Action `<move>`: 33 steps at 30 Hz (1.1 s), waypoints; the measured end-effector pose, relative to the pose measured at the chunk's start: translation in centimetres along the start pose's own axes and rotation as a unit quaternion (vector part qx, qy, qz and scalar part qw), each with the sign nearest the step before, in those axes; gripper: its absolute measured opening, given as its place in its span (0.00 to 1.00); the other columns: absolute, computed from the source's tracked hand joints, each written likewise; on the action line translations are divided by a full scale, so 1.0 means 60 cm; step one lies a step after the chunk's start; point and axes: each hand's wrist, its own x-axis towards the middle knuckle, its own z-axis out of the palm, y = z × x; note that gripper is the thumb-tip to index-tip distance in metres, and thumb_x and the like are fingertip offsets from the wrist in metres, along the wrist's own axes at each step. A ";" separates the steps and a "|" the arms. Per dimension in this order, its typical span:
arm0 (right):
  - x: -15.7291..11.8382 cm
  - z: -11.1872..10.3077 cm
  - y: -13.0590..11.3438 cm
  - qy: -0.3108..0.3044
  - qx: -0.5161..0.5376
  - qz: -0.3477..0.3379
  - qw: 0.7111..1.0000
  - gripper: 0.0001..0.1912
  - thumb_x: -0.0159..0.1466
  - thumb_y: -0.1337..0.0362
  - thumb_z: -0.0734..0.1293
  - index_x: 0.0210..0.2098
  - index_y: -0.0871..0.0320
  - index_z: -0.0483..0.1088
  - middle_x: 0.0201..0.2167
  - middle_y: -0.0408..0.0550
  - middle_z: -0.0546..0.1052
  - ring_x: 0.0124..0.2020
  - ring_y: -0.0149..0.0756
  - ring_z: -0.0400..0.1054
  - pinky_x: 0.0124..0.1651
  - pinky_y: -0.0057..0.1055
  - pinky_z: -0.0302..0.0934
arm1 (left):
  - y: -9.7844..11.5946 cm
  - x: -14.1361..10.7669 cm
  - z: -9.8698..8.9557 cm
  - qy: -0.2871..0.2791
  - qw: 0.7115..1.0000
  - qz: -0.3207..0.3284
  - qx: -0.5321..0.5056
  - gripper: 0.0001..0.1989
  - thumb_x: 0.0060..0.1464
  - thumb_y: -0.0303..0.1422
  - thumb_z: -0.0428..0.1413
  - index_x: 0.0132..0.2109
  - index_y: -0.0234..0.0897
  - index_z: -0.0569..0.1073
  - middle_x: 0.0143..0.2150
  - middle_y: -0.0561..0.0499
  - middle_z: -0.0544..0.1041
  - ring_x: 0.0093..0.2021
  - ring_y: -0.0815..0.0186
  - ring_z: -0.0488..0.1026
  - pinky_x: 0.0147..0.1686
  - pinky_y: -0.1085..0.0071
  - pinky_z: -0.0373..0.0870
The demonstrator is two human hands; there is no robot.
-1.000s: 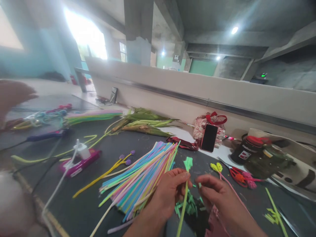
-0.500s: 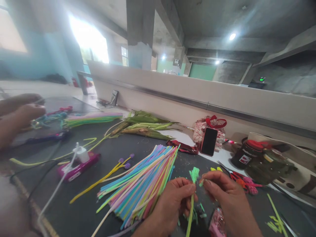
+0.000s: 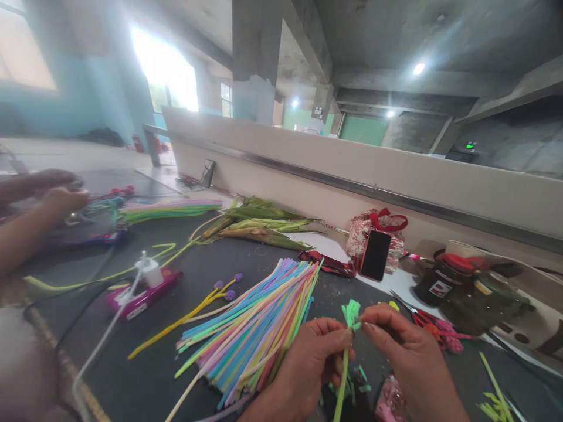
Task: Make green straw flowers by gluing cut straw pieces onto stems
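My left hand point(image 3: 319, 357) is closed around a yellow-green pipe cleaner stem point(image 3: 341, 390), just under a tuft of short mint-green pieces point(image 3: 351, 312) at its top. Between the thumb and fingertips of my right hand point(image 3: 402, 346) is a small mint-green piece point(image 3: 357, 324), held against the side of the tuft. Below both hands, cut green bits point(image 3: 363, 387) lie scattered on the dark table. Left of my left hand spreads a bundle of pastel pipe cleaners point(image 3: 250, 334). Near my right wrist lies a pink shiny packet point(image 3: 390, 398), partly hidden.
A magenta glue gun-like device or power strip point(image 3: 145, 299) with a white plug stands left. Corn husks point(image 3: 264, 225), a phone point(image 3: 375, 255), a dark red-lidded jar point(image 3: 444, 278) and scissors point(image 3: 417, 313) lie farther back. At far left, another person's hands point(image 3: 65, 196) work.
My right hand has brought its small green piece leftward, from beside the tuft to touching it. My left hand keeps its hold. The view has shifted slightly.
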 end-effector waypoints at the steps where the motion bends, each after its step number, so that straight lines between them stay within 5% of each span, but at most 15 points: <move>1: -0.001 0.000 -0.002 0.000 -0.007 -0.002 1.000 0.06 0.51 0.60 0.67 0.23 0.55 0.72 0.27 0.45 0.74 0.30 0.36 0.67 0.28 0.24 0.61 | 0.001 0.000 0.000 0.000 1.000 -0.001 0.001 0.09 0.39 0.33 0.57 0.23 0.34 0.65 0.16 0.56 0.68 0.11 0.78 0.56 0.13 0.80 0.51; 10: 0.000 0.009 0.004 -0.014 -0.014 -0.035 0.999 0.04 0.53 0.62 0.66 0.24 0.55 0.70 0.25 0.44 0.72 0.30 0.35 0.66 0.31 0.26 0.60 | 0.001 -0.002 0.004 0.012 1.000 0.015 0.012 0.08 0.37 0.32 0.57 0.23 0.34 0.66 0.16 0.56 0.68 0.12 0.78 0.56 0.13 0.79 0.52; 20: -0.009 0.031 0.019 0.066 0.009 -0.079 0.995 0.02 0.53 0.65 0.66 0.25 0.53 0.70 0.29 0.43 0.66 0.33 0.34 0.61 0.32 0.27 0.54 | -0.003 0.009 -0.002 0.009 1.000 0.015 0.018 0.11 0.35 0.35 0.59 0.23 0.34 0.65 0.15 0.56 0.70 0.10 0.79 0.55 0.11 0.79 0.50; 33: -0.011 0.049 0.017 0.128 0.028 -0.021 0.991 0.05 0.51 0.63 0.66 0.26 0.55 0.65 0.31 0.42 0.67 0.32 0.32 0.61 0.30 0.25 0.54 | 0.002 -0.005 0.005 0.010 0.999 0.044 0.021 0.08 0.39 0.32 0.56 0.22 0.34 0.64 0.14 0.57 0.66 0.12 0.78 0.53 0.13 0.79 0.49</move>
